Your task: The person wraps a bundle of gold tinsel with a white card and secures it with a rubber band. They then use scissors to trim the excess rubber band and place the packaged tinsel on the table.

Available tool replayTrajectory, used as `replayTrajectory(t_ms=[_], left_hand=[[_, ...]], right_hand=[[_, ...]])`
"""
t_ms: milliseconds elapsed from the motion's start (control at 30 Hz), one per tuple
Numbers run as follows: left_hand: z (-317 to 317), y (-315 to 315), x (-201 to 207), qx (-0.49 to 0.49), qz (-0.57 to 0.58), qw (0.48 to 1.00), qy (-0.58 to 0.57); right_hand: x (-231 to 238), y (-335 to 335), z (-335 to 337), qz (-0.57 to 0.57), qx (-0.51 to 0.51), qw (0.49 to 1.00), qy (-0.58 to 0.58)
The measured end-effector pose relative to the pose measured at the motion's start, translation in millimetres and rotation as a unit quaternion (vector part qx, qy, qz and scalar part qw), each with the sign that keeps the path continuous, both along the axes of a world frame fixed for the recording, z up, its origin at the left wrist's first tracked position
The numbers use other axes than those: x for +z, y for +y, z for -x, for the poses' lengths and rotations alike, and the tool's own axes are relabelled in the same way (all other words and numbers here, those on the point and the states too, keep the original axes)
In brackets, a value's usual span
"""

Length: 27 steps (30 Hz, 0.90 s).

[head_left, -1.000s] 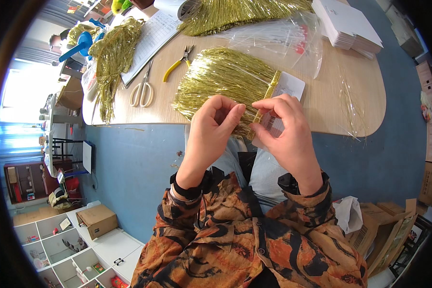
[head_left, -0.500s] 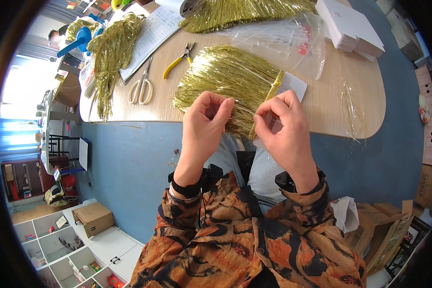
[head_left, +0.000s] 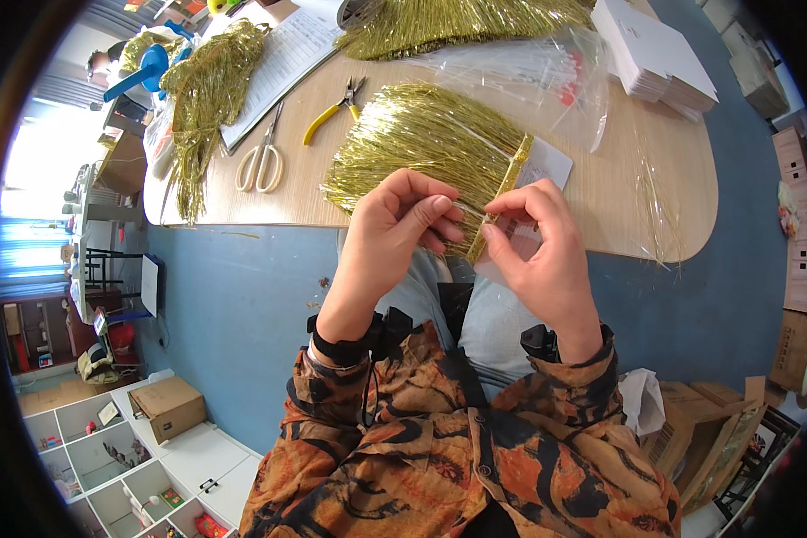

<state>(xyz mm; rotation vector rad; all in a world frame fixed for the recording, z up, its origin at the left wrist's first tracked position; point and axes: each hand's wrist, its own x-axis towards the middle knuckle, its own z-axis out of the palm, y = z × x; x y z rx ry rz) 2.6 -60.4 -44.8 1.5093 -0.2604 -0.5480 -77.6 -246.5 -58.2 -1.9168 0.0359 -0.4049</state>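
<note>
A gold tinsel fringe (head_left: 421, 134) lies near the table's front edge, its strands running left from a gold band (head_left: 515, 170) on its right side. Under the band rests a white card (head_left: 547, 165) with print on it. My right hand (head_left: 547, 247) pinches the lower part of the band between thumb and forefinger. Over the lower strands, my left hand (head_left: 399, 220) is closed, with thumb and forefinger tips together near the band; whatever lies between them is too small to make out.
Yellow-handled pliers (head_left: 334, 111) and cream-handled scissors (head_left: 261, 166) lie left of the fringe. Behind it are a clear bag of white ties (head_left: 529, 81) and more tinsel (head_left: 457, 27). White cards (head_left: 655, 54) are stacked at right, loose strands (head_left: 652, 202) nearby. More tinsel (head_left: 215, 81) hangs at left.
My left hand has moved slightly right, toward the band, and its fingers reach further out. My right thumb and forefinger have come onto the band's edge.
</note>
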Motion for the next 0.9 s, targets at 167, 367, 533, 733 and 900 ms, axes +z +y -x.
replayTrajectory(t_ms=[167,367,533,733,900], left_hand=[[2,1,-3,0.034,-0.028,0.999,-0.028],[2,0,3,0.007,-0.045,0.998,-0.052],[2,-2,6,-0.006,-0.008,0.997,-0.073],[-10,0,4,-0.077,0.066,0.995,-0.023],[-28,2,-2,-0.115,0.084,0.989,0.033]], right_hand=[[-1,1,1,0.016,-0.005,1.000,-0.024],[3,1,-2,0.043,-0.037,0.997,-0.058],[5,2,-5,0.062,-0.033,0.997,-0.023],[3,-1,-3,0.048,-0.031,0.998,-0.024],[-2,1,-5,0.050,-0.037,0.998,-0.031]])
